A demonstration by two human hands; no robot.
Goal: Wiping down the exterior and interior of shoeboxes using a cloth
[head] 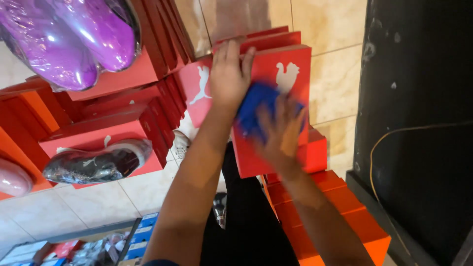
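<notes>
My left hand rests flat on the top edge of a red shoe box with a white animal emblem, steadying it on a stack. My right hand, blurred by motion, presses a blue cloth against the lid of that box. More red boxes are stacked below it, along my right forearm.
To the left stand stacks of red boxes with wrapped shoes on top: a purple pair, a dark one, a pink one. A black wall panel with a thin cable is on the right. Tiled floor lies below.
</notes>
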